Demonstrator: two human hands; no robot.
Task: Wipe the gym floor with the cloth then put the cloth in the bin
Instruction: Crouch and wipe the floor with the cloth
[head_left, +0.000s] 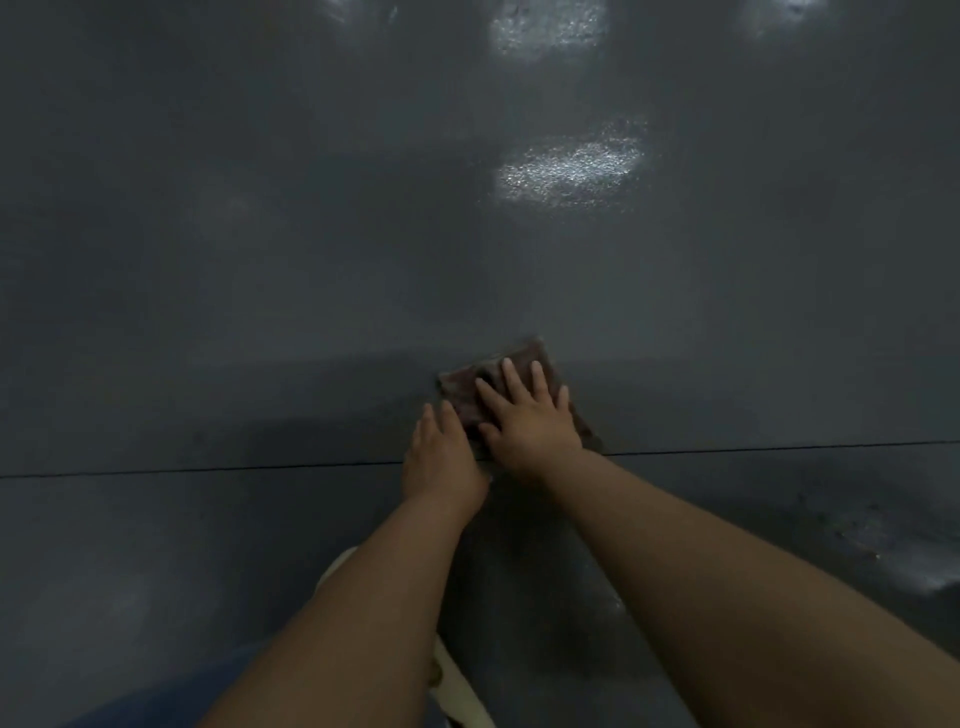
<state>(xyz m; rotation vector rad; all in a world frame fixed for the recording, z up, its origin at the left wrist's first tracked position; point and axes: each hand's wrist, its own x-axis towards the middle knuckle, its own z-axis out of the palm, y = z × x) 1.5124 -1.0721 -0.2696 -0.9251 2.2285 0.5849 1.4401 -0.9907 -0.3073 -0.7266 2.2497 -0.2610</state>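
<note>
Pressing flat on the cloth (511, 387), right hand (530, 426) has fingers straight and spread. Left hand (441, 457) lies beside it at the cloth's near-left edge, fingers straight, gripping nothing. Brown cloth sits on the dark grey floor (260, 260), just beyond a thin seam (208, 470). Light patches glare farther off.

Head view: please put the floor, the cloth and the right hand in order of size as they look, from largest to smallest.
1. Floor: it fills almost the whole view.
2 and 3. Cloth and right hand: unsure. The hand lies flat on the cloth and hides part of it, so they look about alike.
</note>
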